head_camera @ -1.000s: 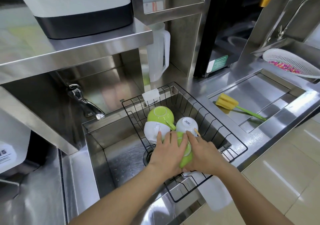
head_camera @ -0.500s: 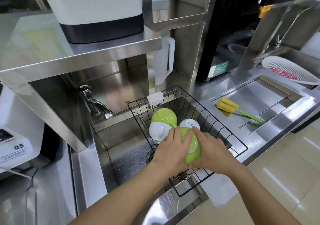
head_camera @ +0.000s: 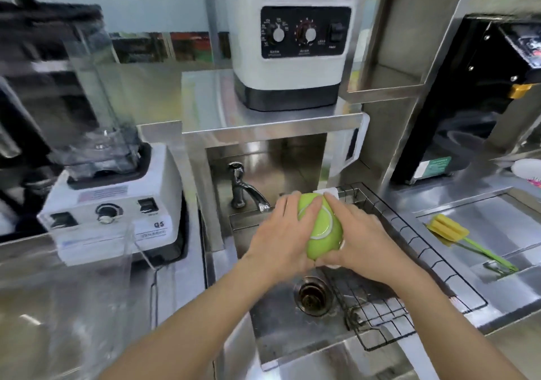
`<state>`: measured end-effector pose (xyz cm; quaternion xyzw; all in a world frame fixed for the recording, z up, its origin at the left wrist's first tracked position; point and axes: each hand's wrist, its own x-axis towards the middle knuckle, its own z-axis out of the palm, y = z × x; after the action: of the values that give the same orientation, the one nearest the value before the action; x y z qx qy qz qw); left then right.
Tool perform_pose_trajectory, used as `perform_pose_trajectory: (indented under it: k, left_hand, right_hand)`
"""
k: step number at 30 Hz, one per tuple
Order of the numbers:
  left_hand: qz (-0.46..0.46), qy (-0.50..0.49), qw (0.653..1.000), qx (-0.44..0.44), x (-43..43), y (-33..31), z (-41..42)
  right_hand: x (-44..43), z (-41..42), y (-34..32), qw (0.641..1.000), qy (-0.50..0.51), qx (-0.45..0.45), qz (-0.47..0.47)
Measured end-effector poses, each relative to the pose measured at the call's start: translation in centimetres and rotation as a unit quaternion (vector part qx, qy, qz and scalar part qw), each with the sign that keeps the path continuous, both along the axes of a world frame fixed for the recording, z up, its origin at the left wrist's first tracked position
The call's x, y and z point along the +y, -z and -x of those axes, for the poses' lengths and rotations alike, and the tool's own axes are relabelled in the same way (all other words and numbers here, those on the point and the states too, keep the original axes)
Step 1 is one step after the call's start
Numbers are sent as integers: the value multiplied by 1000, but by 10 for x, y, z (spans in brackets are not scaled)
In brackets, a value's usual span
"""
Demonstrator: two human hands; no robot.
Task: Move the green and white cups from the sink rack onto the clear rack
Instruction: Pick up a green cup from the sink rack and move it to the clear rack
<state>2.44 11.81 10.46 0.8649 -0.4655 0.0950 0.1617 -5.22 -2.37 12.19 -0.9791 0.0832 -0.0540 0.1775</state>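
Note:
A green cup (head_camera: pixel 321 227) with a white ring on its base is held upside down between both hands above the sink. My left hand (head_camera: pixel 281 233) grips its left side and my right hand (head_camera: pixel 357 233) grips its right side. A bit of white shows under the right palm; I cannot tell what it is. The black wire sink rack (head_camera: pixel 409 250) lies under and to the right of my hands. The other cups in it are hidden behind my hands. A clear plastic rack (head_camera: pixel 123 268) stands at the left on the counter, blurred.
A tap (head_camera: pixel 243 187) juts out behind the sink, whose drain (head_camera: pixel 312 294) lies below my hands. A white blender base (head_camera: pixel 111 209) stands left. On the shelf above sits a white appliance (head_camera: pixel 292 48). A yellow sponge brush (head_camera: pixel 456 234) lies on the right drainboard.
Both hands have lifted the green cup up out of the wire rack. The view has swung left, bringing the blender and clear rack into sight.

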Motion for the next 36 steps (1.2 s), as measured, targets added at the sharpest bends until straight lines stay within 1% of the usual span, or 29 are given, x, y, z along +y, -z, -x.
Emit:
perform_pose_trajectory:
  k: [3,9,14,18,21,25,33,36]
  left_hand:
    - [17,-47,999,-18,48,-17,-9]
    - [42,-139,989,-11,163,-43,-14]
    - [51,-209,976,-24,268,-57,-13]
    - [38,-265,963,-17,344,-54,-12]
    - [17,-296,955,-5,390,-46,-12]
    - [-29,-306,951,17,431,-38,-18]
    - [-47,-276,957,76,458,-35,-44]
    - [-61,-265,955,118,459,-36,-54]
  right_hand:
    - [43,-19,-18,999,-43,-14,-13]
    - [145,-53,-44,988,-148,-24,-20]
    - [241,-80,-54,968,-246,-28,-33]
    - [315,-97,-48,953,-298,-8,-59]
    - [364,-107,-37,947,-314,-8,-65]
    - [408,-117,-18,949,-306,11,-69]
    - [431,-133,-7,957,-273,30,-88]
    - [432,-139,-4,956,-267,39,-113]
